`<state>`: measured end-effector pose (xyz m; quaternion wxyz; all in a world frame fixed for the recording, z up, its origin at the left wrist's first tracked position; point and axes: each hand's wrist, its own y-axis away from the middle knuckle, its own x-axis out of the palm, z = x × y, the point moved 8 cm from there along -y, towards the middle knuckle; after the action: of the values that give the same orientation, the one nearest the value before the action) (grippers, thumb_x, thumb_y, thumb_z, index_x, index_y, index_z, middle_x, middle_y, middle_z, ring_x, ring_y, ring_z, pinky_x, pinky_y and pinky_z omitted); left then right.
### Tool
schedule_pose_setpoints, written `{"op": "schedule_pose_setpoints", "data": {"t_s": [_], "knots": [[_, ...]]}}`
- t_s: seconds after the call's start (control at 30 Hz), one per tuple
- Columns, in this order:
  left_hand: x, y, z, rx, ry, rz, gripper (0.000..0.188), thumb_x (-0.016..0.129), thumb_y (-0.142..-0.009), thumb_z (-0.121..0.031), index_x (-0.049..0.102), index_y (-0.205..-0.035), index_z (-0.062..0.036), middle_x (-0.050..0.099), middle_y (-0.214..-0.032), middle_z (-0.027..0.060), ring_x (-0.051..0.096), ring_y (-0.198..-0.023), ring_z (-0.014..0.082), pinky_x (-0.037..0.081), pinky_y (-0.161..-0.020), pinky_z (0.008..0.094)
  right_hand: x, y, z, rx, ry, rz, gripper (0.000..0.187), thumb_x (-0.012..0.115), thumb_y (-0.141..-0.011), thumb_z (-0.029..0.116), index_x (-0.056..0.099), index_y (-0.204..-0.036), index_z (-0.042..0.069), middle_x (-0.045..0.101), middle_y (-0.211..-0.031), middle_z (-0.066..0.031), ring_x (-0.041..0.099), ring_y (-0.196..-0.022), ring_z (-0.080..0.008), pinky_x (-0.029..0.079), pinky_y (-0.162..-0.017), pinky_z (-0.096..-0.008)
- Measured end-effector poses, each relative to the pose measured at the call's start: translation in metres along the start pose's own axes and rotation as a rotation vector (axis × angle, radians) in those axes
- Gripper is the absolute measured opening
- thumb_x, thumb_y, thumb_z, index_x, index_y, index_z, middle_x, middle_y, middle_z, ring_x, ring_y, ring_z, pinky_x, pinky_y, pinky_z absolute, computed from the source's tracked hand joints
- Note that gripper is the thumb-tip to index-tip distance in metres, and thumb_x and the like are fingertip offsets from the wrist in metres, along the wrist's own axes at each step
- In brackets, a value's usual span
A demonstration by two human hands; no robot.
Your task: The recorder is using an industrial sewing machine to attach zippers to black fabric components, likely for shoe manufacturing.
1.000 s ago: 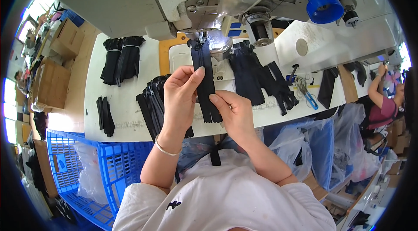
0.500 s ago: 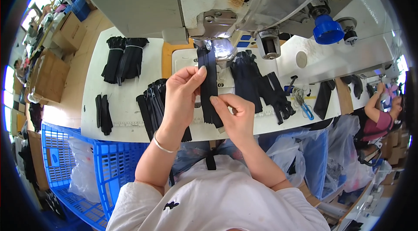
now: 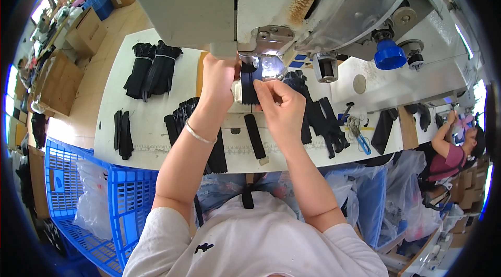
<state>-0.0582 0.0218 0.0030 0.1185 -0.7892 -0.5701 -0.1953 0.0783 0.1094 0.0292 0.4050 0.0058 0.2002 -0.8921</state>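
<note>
A black zipper strip [image 3: 249, 88] lies under the head of a white sewing machine [image 3: 271, 39], in the lit spot by the needle area. My right hand [image 3: 284, 110] pinches the strip's right edge between thumb and fingers. Close beside the strip on its left is my left hand [image 3: 218, 81], raised against the machine head; its fingertips are hidden there. Directly below, a narrow black strip [image 3: 254, 136] rests on the table. Black zipper pieces [image 3: 180, 120] lie left of my left forearm, and more zippers [image 3: 313, 115] lie right of my right hand.
Tied black bundles [image 3: 151, 71] sit at the table's far left, with loose black pieces [image 3: 123, 133] nearer. Blue-handled snips [image 3: 361, 139] lie at the right. A blue crate [image 3: 125, 204] stands below the left edge. Another person [image 3: 443, 154] works at far right.
Both hands and the zipper strip have moved away from me, farther under the machine head. The narrow strip on the table has come into sight below them.
</note>
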Motion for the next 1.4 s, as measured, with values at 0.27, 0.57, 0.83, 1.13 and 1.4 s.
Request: {"op": "schedule_pose_setpoints", "data": {"t_s": [0.27, 0.57, 0.83, 1.13, 1.4], "knots": [[-0.013, -0.028, 0.018, -0.144, 0.101, -0.038, 0.003, 0.056, -0.091, -0.009, 0.056, -0.091, -0.0121, 0.056, -0.075, -0.0012, 0.051, -0.061, 0.0092, 0.041, -0.052, 0.0226, -0.046, 0.057, -0.069, 0.085, 0.146, 0.006, 0.012, 0.065, -0.086, 0.014, 0.070, -0.088, 0.003, 0.065, -0.074, -0.0092, 0.059, -0.059, -0.0142, 0.046, -0.056, -0.0256], [-0.048, 0.005, -0.035, 0.149, 0.119, -0.018, 0.011, 0.063, -0.088, -0.012, 0.059, -0.082, -0.0045, 0.053, -0.069, -0.0031, 0.047, -0.057, 0.0060, 0.037, -0.054, 0.0205, -0.073, 0.024, -0.076, -0.153, 0.800, -0.042, 0.038, 0.073, -0.077, 0.023, 0.057, -0.107, 0.006, 0.055, -0.097, -0.0096, 0.052, -0.095, -0.0278, 0.042, -0.084, -0.0395], [-0.153, 0.112, 0.011, 0.060, -0.564, -0.161, 0.014, 0.069, -0.084, -0.014, 0.061, -0.089, -0.0032, 0.054, -0.072, -0.0016, 0.050, -0.069, 0.0081, 0.042, -0.063, 0.0251, -0.074, 0.024, -0.099, -0.032, 0.784, 0.024, 0.034, 0.066, -0.080, 0.007, 0.058, -0.113, 0.001, 0.062, -0.095, -0.0148, 0.059, -0.084, -0.0295, 0.046, -0.077, -0.0384], [-0.071, 0.137, -0.014, 0.733, -0.942, 0.056, 0.018, 0.060, -0.068, 0.004, 0.064, -0.079, -0.0086, 0.057, -0.093, 0.0087, 0.052, -0.097, 0.0296, 0.041, -0.085, 0.0412, -0.122, -0.007, -0.105, -0.086, 0.576, -0.205, 0.025, 0.051, -0.095, 0.008, 0.057, -0.118, -0.001, 0.064, -0.099, -0.0125, 0.060, -0.072, -0.0169, 0.049, -0.066, -0.0283], [0.045, 0.142, 0.051, 0.095, -0.269, 0.466, 0.034, 0.067, -0.084, -0.013, 0.052, -0.110, 0.0031, 0.053, -0.114, 0.0147, 0.057, -0.101, 0.0223, 0.047, -0.085, 0.0328, -0.117, 0.035, -0.062, 0.106, 0.119, -0.140, 0.019, 0.055, -0.095, 0.015, 0.056, -0.093, -0.003, 0.057, -0.073, -0.0046, 0.048, -0.056, -0.0080, 0.041, -0.052, -0.0231]]}}
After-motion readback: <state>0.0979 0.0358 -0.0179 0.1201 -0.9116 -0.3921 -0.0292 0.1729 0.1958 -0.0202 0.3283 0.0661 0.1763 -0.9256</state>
